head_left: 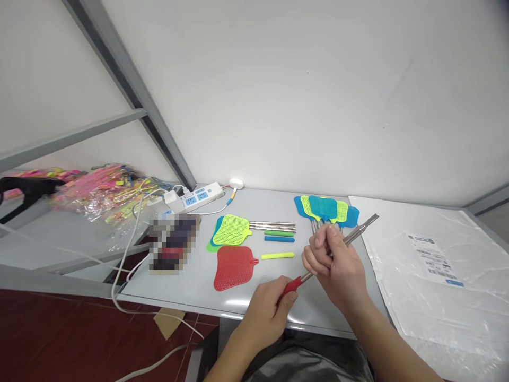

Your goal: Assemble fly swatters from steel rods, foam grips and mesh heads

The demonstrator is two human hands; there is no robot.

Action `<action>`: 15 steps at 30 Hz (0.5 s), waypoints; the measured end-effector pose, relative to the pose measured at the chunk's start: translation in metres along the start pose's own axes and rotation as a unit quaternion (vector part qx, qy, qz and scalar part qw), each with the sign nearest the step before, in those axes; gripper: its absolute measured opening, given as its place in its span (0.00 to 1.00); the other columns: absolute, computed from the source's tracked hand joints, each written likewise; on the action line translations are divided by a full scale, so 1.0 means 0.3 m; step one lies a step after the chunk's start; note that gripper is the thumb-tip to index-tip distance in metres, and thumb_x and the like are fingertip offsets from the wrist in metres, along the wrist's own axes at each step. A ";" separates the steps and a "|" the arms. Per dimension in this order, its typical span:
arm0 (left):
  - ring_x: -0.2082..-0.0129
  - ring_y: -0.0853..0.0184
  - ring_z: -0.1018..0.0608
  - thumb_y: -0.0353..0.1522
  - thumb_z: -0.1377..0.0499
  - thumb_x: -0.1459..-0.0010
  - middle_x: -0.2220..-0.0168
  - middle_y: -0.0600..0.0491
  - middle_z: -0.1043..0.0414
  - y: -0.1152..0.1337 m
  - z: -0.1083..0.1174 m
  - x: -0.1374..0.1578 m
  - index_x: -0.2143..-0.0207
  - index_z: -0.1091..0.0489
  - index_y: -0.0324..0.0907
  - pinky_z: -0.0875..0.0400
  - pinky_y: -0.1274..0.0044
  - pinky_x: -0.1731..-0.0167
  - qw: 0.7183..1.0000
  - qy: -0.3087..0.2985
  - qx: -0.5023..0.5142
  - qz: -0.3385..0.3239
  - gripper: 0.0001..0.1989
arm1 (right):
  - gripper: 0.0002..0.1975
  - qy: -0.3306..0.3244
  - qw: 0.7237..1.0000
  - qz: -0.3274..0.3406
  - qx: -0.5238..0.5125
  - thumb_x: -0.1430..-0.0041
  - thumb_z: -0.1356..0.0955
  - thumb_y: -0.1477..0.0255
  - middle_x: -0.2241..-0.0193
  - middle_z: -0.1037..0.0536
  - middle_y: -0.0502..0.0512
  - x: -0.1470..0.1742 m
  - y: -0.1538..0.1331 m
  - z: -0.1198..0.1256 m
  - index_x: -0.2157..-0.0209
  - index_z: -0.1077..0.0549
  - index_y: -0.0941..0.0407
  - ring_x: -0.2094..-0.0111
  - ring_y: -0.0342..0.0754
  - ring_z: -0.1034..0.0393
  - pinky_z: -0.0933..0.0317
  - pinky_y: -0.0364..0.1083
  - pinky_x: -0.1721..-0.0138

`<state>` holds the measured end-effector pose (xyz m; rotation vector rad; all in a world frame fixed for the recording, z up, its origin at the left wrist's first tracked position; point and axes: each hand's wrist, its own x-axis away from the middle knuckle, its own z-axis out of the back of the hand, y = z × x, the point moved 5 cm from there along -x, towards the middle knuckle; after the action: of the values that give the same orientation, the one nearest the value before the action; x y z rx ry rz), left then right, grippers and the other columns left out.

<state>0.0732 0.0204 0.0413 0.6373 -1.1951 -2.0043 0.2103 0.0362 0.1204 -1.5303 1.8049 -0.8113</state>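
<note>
My left hand [266, 310] is wrapped round a red grip sleeve [293, 285] at the lower end of a metal rod [360, 230]. Higher up, my right hand [336, 268] closes in a fist on the same rod, whose tip slants up to the right. A red fly swatter head [234, 268] lies flat to the left of my hands. Behind it, a yellow-green swatter head [231, 230] overlaps blue and green ones. Several metal rods [274, 226] rest beside these, with a green sleeve [279, 233], a blue sleeve [279, 239] and a yellow sleeve [277, 255].
Several blue and yellow-green swatters [324, 207] with rods lie behind my right hand. A white plastic package [397, 233] with a label covers the right side. A power strip [202, 196] with cables stands back left. Bagged colourful items [107, 191] fill the left shelf.
</note>
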 end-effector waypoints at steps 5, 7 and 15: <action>0.76 0.70 0.38 0.41 0.54 0.32 0.77 0.59 0.42 -0.019 -0.003 0.034 0.64 0.32 0.41 0.49 0.77 0.73 0.999 0.011 0.034 0.023 0.16 | 0.19 -0.037 0.999 -0.018 -0.012 0.30 0.43 0.64 0.86 0.53 0.40 0.003 0.026 -0.021 0.72 0.31 0.55 0.85 0.37 0.59 0.55 0.41 0.80; 0.77 0.70 0.40 0.42 0.54 0.32 0.78 0.59 0.45 -0.028 -0.013 0.049 0.65 0.32 0.41 0.49 0.77 0.74 0.997 0.014 0.059 0.038 0.18 | 0.19 -0.056 0.998 -0.029 -0.010 0.30 0.43 0.63 0.86 0.53 0.40 0.004 0.033 -0.032 0.72 0.31 0.54 0.86 0.37 0.60 0.55 0.40 0.81; 0.78 0.72 0.42 0.44 0.54 0.32 0.79 0.60 0.47 -0.020 -0.010 0.086 0.68 0.32 0.40 0.50 0.78 0.75 0.993 0.042 0.097 0.051 0.20 | 0.19 -0.060 0.997 -0.040 -0.001 0.30 0.43 0.62 0.86 0.53 0.40 0.018 0.060 -0.059 0.72 0.30 0.54 0.86 0.37 0.59 0.52 0.41 0.80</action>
<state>0.0572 0.0006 0.0332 0.7323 -1.3548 -1.7737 0.1847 0.0342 0.1166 -1.6271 1.6673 -0.7387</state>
